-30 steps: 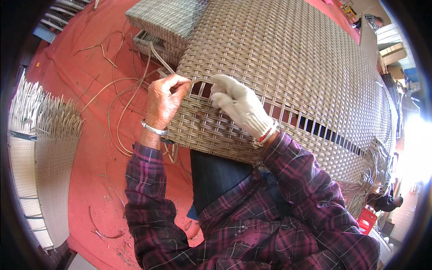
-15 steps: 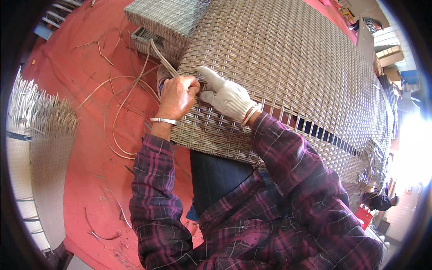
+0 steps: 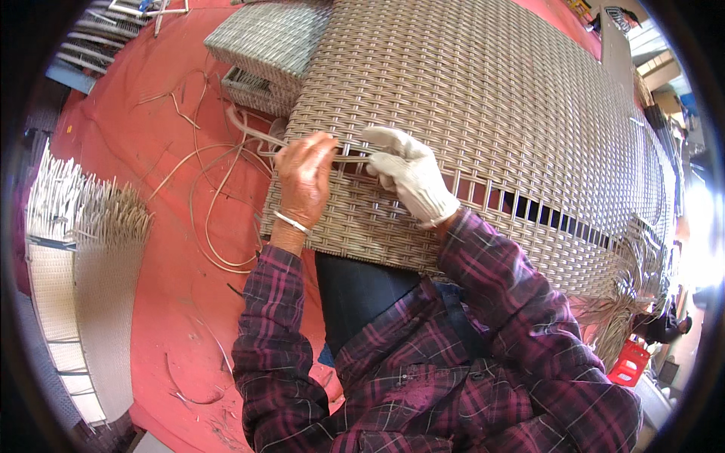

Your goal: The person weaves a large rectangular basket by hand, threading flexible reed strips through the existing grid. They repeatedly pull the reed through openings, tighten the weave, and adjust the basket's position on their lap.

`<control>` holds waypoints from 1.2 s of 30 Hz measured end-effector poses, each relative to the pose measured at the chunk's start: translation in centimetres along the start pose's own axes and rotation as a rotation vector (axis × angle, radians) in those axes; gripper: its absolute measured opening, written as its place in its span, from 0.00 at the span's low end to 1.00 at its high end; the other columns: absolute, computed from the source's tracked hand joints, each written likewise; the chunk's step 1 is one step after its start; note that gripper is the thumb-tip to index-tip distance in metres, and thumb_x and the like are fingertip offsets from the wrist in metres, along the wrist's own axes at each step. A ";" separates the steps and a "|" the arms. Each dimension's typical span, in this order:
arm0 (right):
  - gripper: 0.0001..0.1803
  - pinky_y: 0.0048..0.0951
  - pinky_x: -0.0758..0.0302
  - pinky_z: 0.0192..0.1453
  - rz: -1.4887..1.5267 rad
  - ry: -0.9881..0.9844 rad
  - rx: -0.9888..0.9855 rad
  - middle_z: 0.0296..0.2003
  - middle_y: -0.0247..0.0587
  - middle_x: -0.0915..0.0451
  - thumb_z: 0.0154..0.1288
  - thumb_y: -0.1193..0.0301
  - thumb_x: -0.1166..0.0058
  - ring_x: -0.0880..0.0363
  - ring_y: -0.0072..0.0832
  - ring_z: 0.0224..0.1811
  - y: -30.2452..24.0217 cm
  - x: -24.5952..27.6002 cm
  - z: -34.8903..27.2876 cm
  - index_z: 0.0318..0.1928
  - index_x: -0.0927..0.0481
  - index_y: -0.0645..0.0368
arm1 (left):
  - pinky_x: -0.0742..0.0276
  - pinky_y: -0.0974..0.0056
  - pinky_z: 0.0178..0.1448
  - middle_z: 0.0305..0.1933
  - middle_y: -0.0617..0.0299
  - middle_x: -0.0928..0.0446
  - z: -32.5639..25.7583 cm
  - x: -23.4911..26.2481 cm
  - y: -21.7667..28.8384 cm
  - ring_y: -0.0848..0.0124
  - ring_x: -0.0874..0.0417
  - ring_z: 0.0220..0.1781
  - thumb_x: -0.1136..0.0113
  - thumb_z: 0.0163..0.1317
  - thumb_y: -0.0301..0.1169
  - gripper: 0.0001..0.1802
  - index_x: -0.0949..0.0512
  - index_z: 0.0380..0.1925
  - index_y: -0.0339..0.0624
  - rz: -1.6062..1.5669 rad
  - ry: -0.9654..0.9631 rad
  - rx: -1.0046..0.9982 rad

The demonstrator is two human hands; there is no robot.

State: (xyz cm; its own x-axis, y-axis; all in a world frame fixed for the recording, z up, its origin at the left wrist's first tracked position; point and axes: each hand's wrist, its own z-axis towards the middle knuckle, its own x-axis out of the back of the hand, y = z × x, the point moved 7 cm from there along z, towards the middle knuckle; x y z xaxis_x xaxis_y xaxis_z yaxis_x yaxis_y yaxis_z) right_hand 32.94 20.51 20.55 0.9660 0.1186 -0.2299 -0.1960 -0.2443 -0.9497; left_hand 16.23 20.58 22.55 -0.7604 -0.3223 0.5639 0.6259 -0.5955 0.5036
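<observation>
White glare [image 3: 704, 235] burns out the right side of this bright, fisheye-bent view.

Head cam is riding on the wearer's head, left unit of a side-by-side fisheye pair, facing down. Purple-and-black plaid shirt [image 3: 453, 396] is filling 6 o'clock. Work is sitting near: bare left hand [image 3: 304, 177] just off centre toward 10, white-gloved right hand [image 3: 413, 180] toward 1. Brown woven-wicker panel [image 3: 468, 113] is spreading from 12 round past 3. View is reaching wide, taking in red floor sheet [image 3: 172, 272] at 9. Black rim is circling everything.
</observation>
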 end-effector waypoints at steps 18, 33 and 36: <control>0.36 0.48 0.21 0.39 -1.321 -0.198 0.124 0.39 0.55 0.15 0.66 0.69 0.50 0.16 0.50 0.35 -0.8 -2.5 0.7 0.72 0.48 0.58 | 0.32 0.60 0.47 0.29 0.62 0.16 0.7 -0.5 1.9 0.63 0.17 0.32 0.38 0.56 0.29 0.03 0.18 0.24 0.45 0.245 -0.422 0.036; 0.26 0.24 0.27 0.31 -0.266 -0.096 -0.035 0.27 0.30 0.24 0.61 0.80 0.43 0.27 0.18 0.25 -0.1 0.8 1.0 0.61 0.27 0.61 | 0.27 0.59 0.43 0.36 0.61 0.18 -0.5 -2.7 2.2 0.63 0.20 0.36 0.30 0.54 0.26 0.07 0.16 0.34 0.43 0.083 0.043 0.078; 0.20 0.16 0.35 0.24 -0.060 0.015 -0.012 0.27 0.27 0.25 0.65 0.79 0.44 0.34 0.12 0.22 -2.4 4.0 -1.8 0.58 0.25 0.61 | 0.34 0.57 0.57 0.44 0.64 0.18 0.1 -3.4 3.8 0.63 0.20 0.47 0.32 0.56 0.26 0.12 0.17 0.42 0.45 0.148 -0.007 0.064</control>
State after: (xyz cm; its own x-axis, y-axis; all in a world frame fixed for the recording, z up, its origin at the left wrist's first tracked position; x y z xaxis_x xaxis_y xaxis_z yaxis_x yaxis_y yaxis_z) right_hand 37.61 19.84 22.33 0.9784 0.1193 -0.1690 -0.1353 -0.2490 -0.9590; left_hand 21.21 19.42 22.61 -0.6578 -0.3980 0.6395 0.7411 -0.4936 0.4551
